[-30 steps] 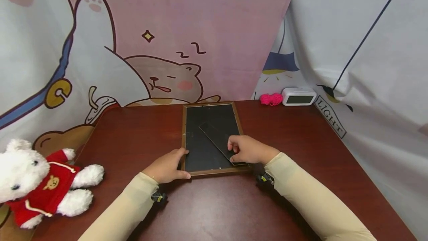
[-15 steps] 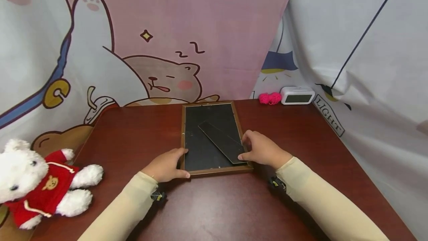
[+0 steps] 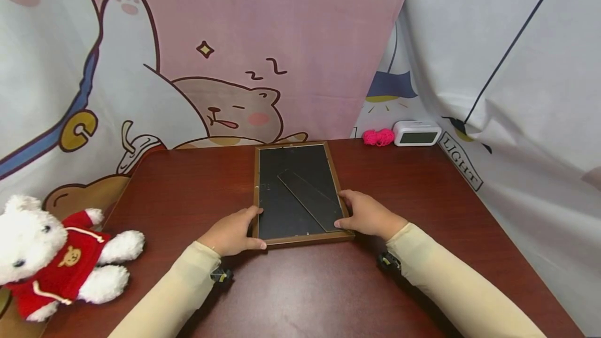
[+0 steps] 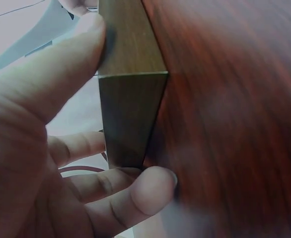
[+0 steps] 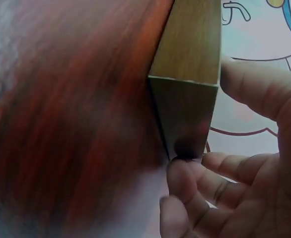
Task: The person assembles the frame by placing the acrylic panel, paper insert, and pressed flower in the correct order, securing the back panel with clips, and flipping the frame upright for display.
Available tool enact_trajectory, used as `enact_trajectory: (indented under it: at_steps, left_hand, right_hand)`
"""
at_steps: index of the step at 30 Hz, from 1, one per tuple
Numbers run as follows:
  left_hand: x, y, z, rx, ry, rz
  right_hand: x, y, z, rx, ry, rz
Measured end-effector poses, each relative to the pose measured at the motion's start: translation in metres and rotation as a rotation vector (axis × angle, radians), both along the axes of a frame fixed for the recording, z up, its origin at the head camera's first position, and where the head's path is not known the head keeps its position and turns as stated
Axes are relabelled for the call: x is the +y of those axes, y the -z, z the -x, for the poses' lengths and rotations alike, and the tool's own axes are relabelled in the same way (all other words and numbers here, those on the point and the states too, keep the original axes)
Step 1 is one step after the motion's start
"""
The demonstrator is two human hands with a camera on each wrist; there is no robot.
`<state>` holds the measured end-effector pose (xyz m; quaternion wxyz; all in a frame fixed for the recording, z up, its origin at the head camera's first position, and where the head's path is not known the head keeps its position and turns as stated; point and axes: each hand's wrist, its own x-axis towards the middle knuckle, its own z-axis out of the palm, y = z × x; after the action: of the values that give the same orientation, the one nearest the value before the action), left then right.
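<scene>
A brown wooden picture frame [image 3: 292,242] lies back side up on the table, its black backing board [image 3: 281,218] showing. A dark easel stand [image 3: 307,197] slants across the backing, lying flat against it. At the frame's near left corner, my left hand [image 3: 231,232] grips with the thumb on the near edge and fingers along the left side. My right hand [image 3: 368,215] holds the near right corner, thumb over the stand's lower end and fingers at the outer side. Both wrist views show fingers bent against the frame's side wall.
A white plush bear [image 3: 70,254] in a red hoodie sits at the left. Pink yarn [image 3: 377,137] and a white digital clock [image 3: 417,133] stand at the table's back right. Printed curtains [image 3: 305,40] hang behind the reddish-brown table [image 3: 291,291].
My right hand has moved right, from the stand's lower end to the frame's right side. The stand's slightly raised end has gone down flat. My left hand has stayed at its corner.
</scene>
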<state>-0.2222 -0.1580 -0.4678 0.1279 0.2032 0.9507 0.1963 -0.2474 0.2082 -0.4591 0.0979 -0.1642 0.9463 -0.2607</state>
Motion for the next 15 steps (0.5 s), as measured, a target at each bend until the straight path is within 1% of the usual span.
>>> enact_trajectory:
  at_steps: [5, 8, 15]
  left_hand:
    - [0.0, 0.0, 0.0, -0.004, 0.002, -0.018]
    - [0.0, -0.002, 0.0, -0.017, -0.012, -0.028]
    - [0.0, -0.003, -0.002, -0.042, -0.051, -0.033]
  right_hand:
    - [0.006, 0.002, 0.004, -0.038, -0.028, 0.033]
    - [0.01, 0.004, 0.007, -0.054, -0.036, 0.051]
    - [0.013, 0.007, 0.009, -0.05, -0.039, 0.103]
